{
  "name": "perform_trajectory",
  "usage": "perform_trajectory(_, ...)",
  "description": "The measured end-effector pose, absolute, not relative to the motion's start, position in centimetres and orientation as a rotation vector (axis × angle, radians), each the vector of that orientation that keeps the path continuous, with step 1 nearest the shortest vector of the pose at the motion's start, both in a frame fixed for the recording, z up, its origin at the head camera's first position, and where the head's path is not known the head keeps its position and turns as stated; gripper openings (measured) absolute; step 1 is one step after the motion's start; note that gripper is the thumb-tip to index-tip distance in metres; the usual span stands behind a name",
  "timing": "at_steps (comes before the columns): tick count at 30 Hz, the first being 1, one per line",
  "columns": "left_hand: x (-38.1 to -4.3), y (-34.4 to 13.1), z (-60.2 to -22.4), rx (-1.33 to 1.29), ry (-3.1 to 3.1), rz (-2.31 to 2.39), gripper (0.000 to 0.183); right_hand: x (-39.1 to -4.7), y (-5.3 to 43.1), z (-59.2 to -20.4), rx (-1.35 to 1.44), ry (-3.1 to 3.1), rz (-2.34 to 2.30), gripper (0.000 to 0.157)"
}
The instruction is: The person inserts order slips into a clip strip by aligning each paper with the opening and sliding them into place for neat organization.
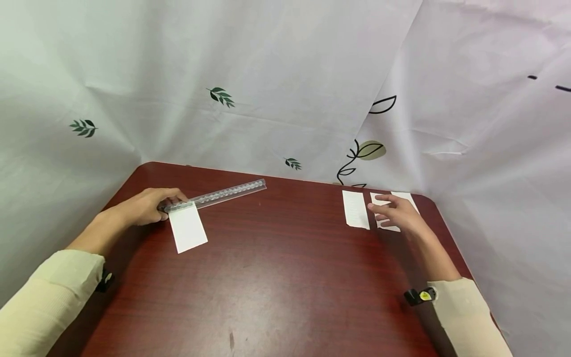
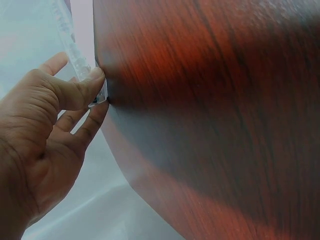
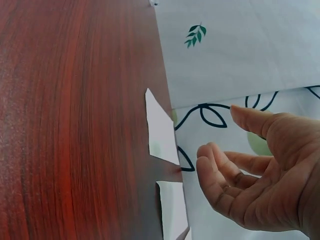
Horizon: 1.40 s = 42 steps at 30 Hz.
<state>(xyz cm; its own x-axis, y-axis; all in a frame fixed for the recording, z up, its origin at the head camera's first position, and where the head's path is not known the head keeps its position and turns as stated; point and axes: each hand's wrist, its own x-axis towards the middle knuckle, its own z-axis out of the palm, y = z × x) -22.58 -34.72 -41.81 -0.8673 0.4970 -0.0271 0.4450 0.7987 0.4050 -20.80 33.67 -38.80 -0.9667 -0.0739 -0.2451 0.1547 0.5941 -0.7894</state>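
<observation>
At the table's left side my left hand point(image 1: 147, 206) pinches the near end of a clear plastic ruler point(image 1: 232, 191). In the left wrist view the thumb and fingers of that hand point(image 2: 47, 117) close on the ruler's end point(image 2: 75, 52). A white paper card point(image 1: 189, 230) meets the ruler's lower edge with its top and extends toward me. Over on the right my right hand point(image 1: 397, 213) hovers with loosely bent fingers, holding nothing. It partly covers a white paper strip point(image 1: 388, 227) beneath it. The right wrist view shows this hand point(image 3: 265, 175) beside two paper pieces.
Another paper strip point(image 1: 356, 210) lies left of the right hand, and a further white piece point(image 1: 401, 195) shows behind it. The reddish-brown table point(image 1: 267, 277) has rounded far corners. White cloth point(image 1: 285, 99) with leaf prints hangs along its back and sides.
</observation>
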Motion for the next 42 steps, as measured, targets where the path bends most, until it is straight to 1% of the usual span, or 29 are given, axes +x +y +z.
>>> perform_trajectory(23, -22.42, -34.78, -42.07, 0.833, 2.892, 0.493, 0.062, -20.84, 33.9, -38.53, 0.059, 2.585, -1.322, 0.079)
perform_trajectory(36, -22.22, -34.66, -41.97, 0.808, 2.891, 0.498, 0.062, -20.52, 34.27, -38.29, 0.075, 2.603, -1.296, 0.079)
perform_trajectory(42, -22.26, -34.57, -41.89, 0.836, 2.905, 0.493, 0.061, -20.48, 34.67, -38.29, 0.079, 2.616, -1.284, 0.078)
